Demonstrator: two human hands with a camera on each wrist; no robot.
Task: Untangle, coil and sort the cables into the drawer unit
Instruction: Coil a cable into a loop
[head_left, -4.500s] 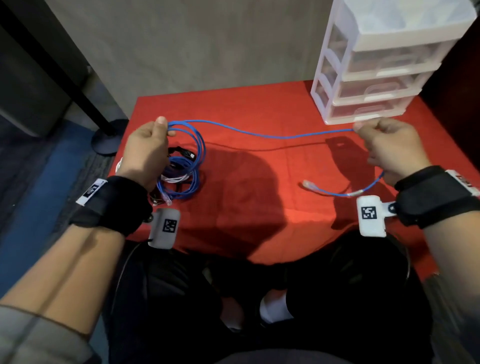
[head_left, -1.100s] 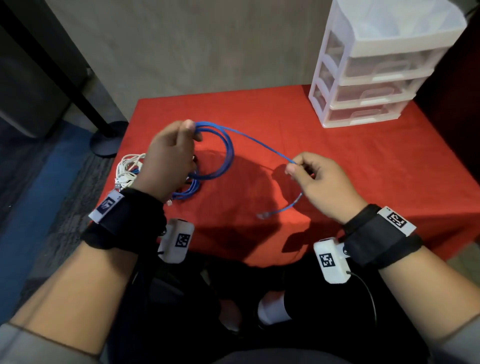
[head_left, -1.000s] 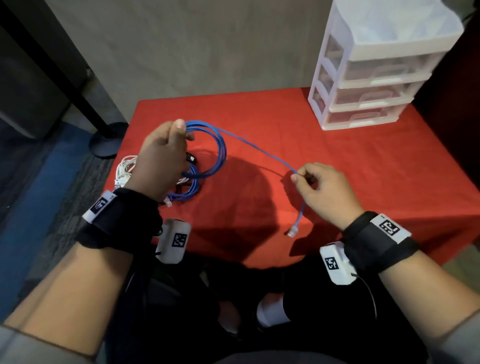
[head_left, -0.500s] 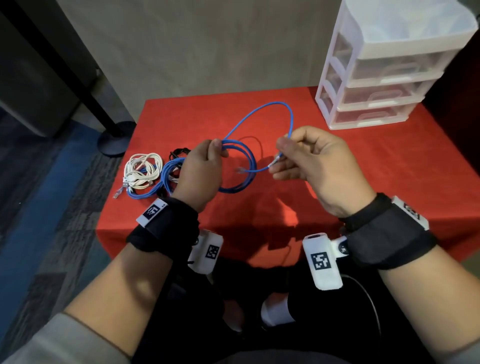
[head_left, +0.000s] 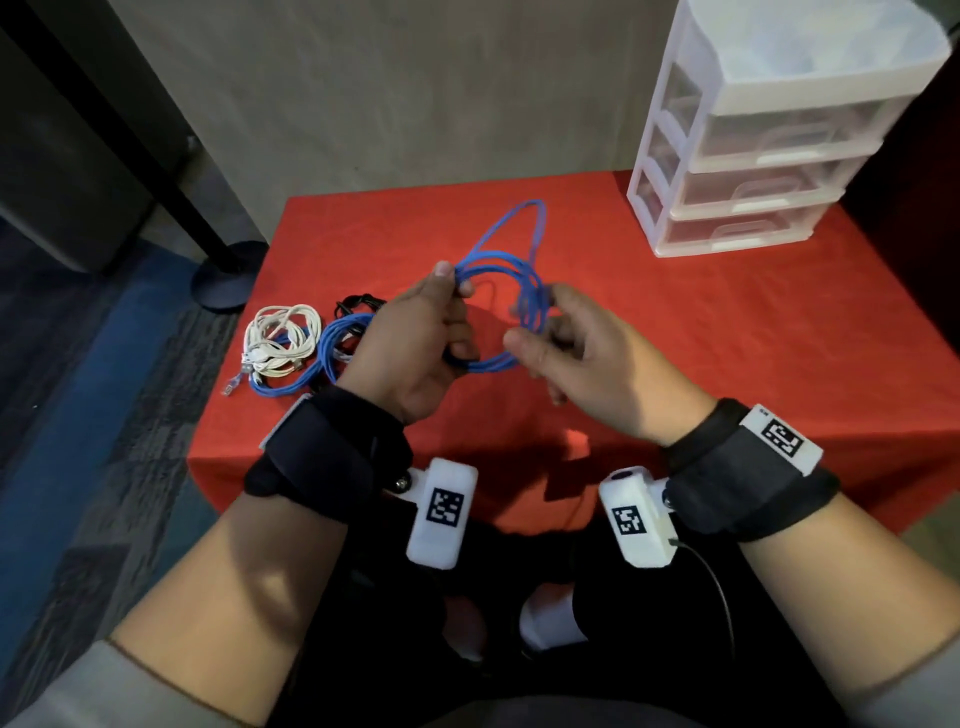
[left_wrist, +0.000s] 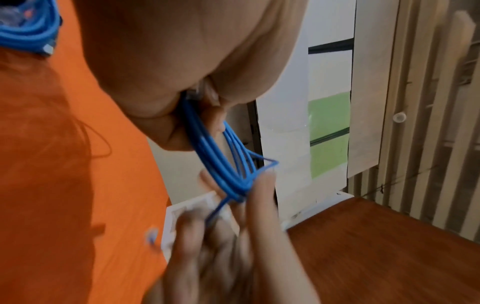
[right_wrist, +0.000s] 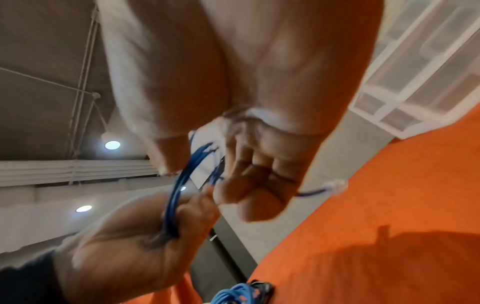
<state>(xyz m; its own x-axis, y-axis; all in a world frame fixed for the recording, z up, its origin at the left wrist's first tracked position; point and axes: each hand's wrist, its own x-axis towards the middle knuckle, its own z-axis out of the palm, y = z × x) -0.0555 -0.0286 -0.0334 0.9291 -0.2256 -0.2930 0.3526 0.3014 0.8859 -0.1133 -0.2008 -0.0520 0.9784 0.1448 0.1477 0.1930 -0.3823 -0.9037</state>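
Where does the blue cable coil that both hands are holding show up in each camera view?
Head: blue cable coil at centre, between left hand and right hand.
Left wrist: centre, strands running down from the palm.
Right wrist: lower centre-left, arcing into the left hand.
Shared landmark: the white drawer unit on the red table.

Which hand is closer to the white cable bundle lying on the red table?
Left. The left hand holds the blue coil just right of the white cable bundle; the right hand is farther right, beyond the coil.
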